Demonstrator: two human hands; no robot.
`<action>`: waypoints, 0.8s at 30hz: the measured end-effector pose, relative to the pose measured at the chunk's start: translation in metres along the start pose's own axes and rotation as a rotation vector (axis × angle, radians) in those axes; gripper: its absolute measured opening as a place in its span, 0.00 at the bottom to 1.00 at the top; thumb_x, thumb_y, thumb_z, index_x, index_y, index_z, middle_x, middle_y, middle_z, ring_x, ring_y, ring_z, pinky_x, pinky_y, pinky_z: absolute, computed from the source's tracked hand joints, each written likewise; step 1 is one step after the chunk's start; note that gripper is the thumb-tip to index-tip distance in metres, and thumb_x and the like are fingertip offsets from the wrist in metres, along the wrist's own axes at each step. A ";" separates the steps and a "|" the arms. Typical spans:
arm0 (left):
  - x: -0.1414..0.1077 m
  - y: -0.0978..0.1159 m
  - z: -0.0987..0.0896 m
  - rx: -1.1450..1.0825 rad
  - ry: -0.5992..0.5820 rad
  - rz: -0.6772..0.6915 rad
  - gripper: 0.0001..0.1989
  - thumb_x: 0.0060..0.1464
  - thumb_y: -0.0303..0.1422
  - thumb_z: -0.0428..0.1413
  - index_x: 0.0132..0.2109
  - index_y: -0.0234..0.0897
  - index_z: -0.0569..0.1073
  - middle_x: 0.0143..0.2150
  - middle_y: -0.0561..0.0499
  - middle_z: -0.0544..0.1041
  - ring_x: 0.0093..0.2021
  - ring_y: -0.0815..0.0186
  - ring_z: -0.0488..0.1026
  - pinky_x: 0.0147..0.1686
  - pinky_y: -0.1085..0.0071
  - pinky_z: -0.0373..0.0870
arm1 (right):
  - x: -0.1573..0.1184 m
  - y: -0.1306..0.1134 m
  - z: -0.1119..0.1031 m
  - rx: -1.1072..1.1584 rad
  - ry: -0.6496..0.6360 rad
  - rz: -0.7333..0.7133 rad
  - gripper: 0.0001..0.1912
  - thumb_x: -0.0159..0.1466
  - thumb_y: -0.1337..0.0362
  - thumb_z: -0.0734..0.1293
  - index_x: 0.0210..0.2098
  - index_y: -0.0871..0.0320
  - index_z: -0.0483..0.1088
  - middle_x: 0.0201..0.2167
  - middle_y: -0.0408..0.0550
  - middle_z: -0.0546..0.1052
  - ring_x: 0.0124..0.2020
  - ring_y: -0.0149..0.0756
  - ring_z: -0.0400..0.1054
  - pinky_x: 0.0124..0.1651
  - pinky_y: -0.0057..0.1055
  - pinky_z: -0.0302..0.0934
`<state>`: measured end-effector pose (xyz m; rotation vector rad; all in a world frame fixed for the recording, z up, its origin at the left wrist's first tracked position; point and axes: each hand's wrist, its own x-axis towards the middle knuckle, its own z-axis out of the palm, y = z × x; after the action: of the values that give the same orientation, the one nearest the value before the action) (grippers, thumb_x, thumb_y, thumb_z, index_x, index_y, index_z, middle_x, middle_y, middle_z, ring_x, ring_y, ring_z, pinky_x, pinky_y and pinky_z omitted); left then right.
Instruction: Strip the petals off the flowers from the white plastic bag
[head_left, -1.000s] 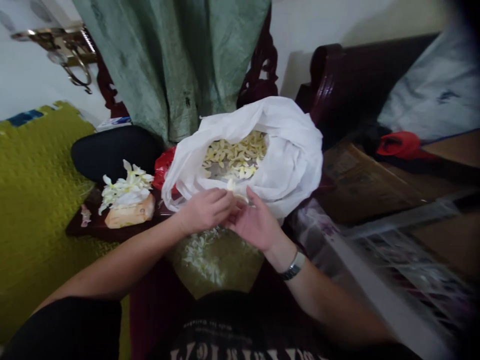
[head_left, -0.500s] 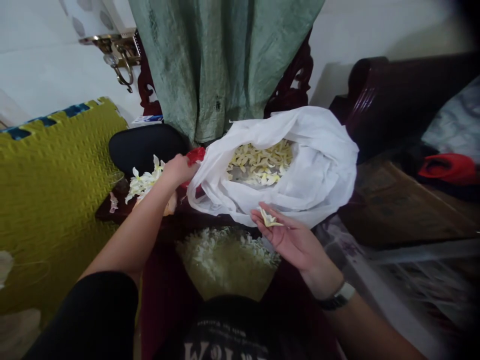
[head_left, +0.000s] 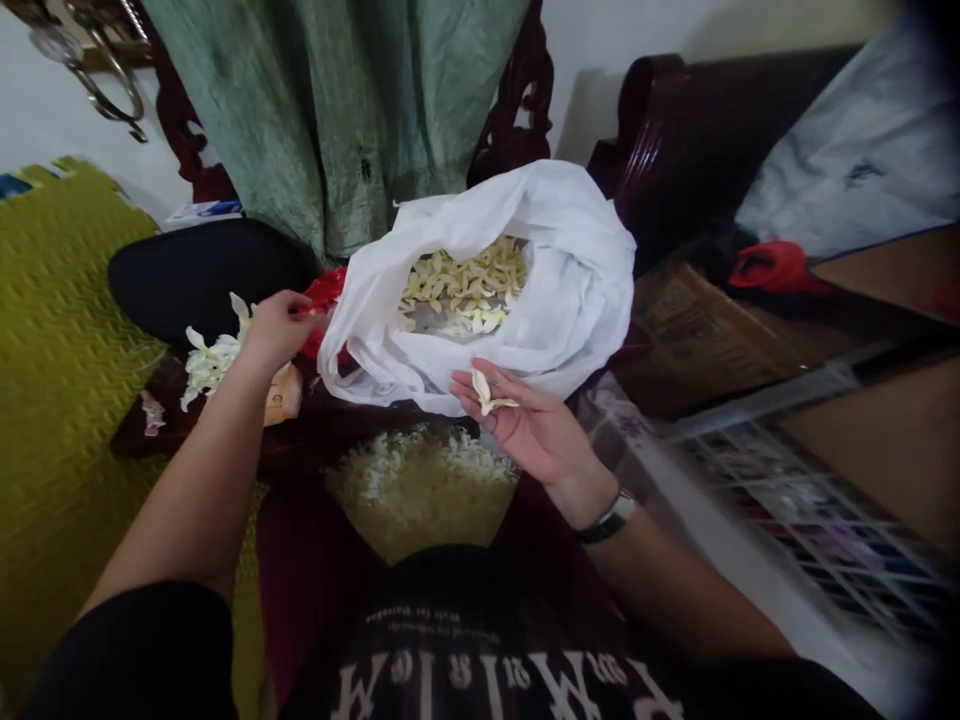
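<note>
My left hand (head_left: 279,325) reaches to a red plastic bag (head_left: 324,300), fingers bent at its edge; what the fingertips grip, if anything, is too small to tell. Palm up, my right hand (head_left: 529,425) has its fingers stretched out, with a white flower piece (head_left: 489,395) lying on them. Behind it sits a white plastic bag (head_left: 574,265), its mouth open on many pale yellow petals (head_left: 469,280). White flowers (head_left: 210,365) lie left of my left wrist. Below, between my legs, more white flowers (head_left: 427,465) rest in a wide container whose rim I cannot make out.
A black cushion-like object (head_left: 202,275) is at the left, above a yellow textured mat (head_left: 67,320). A green cloth (head_left: 337,110) hangs over a carved dark wooden chair. To the right are a cardboard box (head_left: 712,330), a red item (head_left: 776,268) and a wire rack (head_left: 795,500).
The whole view has shifted, so things appear farther left and higher. My left hand stays by the red bag. The flower piece still lies on my right fingers, at a slightly different angle.
</note>
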<state>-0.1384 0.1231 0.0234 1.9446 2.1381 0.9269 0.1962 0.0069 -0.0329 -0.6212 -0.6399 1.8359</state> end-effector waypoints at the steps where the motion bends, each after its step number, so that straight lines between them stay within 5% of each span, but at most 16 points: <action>1: -0.013 0.005 -0.003 -0.127 0.131 0.043 0.17 0.55 0.38 0.60 0.48 0.33 0.76 0.45 0.43 0.81 0.41 0.60 0.76 0.43 0.63 0.74 | 0.001 0.001 0.002 0.008 -0.010 -0.009 0.13 0.67 0.67 0.65 0.49 0.58 0.75 0.49 0.53 0.83 0.54 0.41 0.77 0.62 0.40 0.70; 3: -0.051 0.023 -0.003 -0.278 0.457 0.221 0.18 0.60 0.42 0.58 0.51 0.35 0.75 0.48 0.44 0.79 0.47 0.59 0.75 0.49 0.59 0.75 | 0.004 0.004 0.006 0.030 -0.024 -0.020 0.12 0.67 0.66 0.65 0.49 0.57 0.75 0.49 0.52 0.83 0.53 0.40 0.78 0.63 0.40 0.68; 4: -0.074 0.036 0.002 -0.307 0.498 0.334 0.18 0.63 0.43 0.55 0.54 0.37 0.74 0.54 0.44 0.77 0.53 0.57 0.74 0.56 0.56 0.72 | 0.005 0.006 0.009 0.041 -0.028 -0.024 0.12 0.67 0.65 0.66 0.48 0.57 0.75 0.48 0.51 0.83 0.52 0.40 0.78 0.64 0.40 0.68; 6: -0.123 0.065 0.019 -0.352 0.365 0.538 0.26 0.64 0.48 0.53 0.63 0.40 0.68 0.61 0.41 0.73 0.62 0.53 0.69 0.64 0.51 0.65 | 0.008 0.012 0.016 0.047 -0.033 -0.033 0.11 0.66 0.63 0.67 0.48 0.56 0.75 0.49 0.50 0.83 0.53 0.40 0.78 0.64 0.42 0.67; 9: -0.169 0.101 0.055 -0.434 0.070 0.554 0.34 0.67 0.54 0.43 0.73 0.42 0.53 0.73 0.37 0.59 0.74 0.50 0.55 0.70 0.46 0.53 | 0.009 0.025 0.027 -0.026 -0.021 -0.070 0.13 0.64 0.62 0.69 0.48 0.53 0.76 0.50 0.47 0.82 0.56 0.41 0.75 0.64 0.44 0.66; 12: -0.165 0.119 0.083 -0.595 0.030 0.320 0.30 0.70 0.50 0.32 0.73 0.48 0.52 0.75 0.44 0.57 0.76 0.58 0.51 0.73 0.52 0.49 | 0.005 0.041 0.039 -0.144 0.026 -0.170 0.17 0.61 0.61 0.72 0.50 0.49 0.76 0.55 0.43 0.79 0.60 0.40 0.71 0.68 0.42 0.62; 15: -0.136 0.126 0.092 -0.623 0.008 0.192 0.32 0.71 0.49 0.28 0.71 0.42 0.59 0.74 0.43 0.60 0.76 0.59 0.51 0.75 0.51 0.42 | -0.001 0.053 0.050 -0.168 0.097 -0.267 0.25 0.61 0.59 0.72 0.58 0.45 0.72 0.63 0.40 0.73 0.66 0.38 0.65 0.72 0.42 0.55; 19: -0.128 0.137 0.092 -0.493 -0.026 0.301 0.37 0.69 0.52 0.29 0.65 0.33 0.69 0.70 0.38 0.66 0.76 0.52 0.50 0.74 0.45 0.32 | 0.003 0.055 0.057 -0.061 0.173 -0.313 0.26 0.66 0.46 0.66 0.59 0.48 0.72 0.67 0.43 0.69 0.73 0.40 0.55 0.74 0.45 0.52; 24: -0.165 0.154 0.091 -0.676 -0.104 0.454 0.34 0.69 0.51 0.32 0.72 0.41 0.60 0.74 0.45 0.60 0.77 0.58 0.47 0.77 0.55 0.38 | 0.019 0.040 0.056 0.012 0.049 -0.302 0.29 0.67 0.37 0.57 0.55 0.44 0.75 0.62 0.40 0.75 0.72 0.41 0.56 0.74 0.49 0.50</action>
<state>0.0662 0.0009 -0.0256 2.0383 1.1038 1.3504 0.1254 0.0042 -0.0220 -0.5286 -0.6523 1.5377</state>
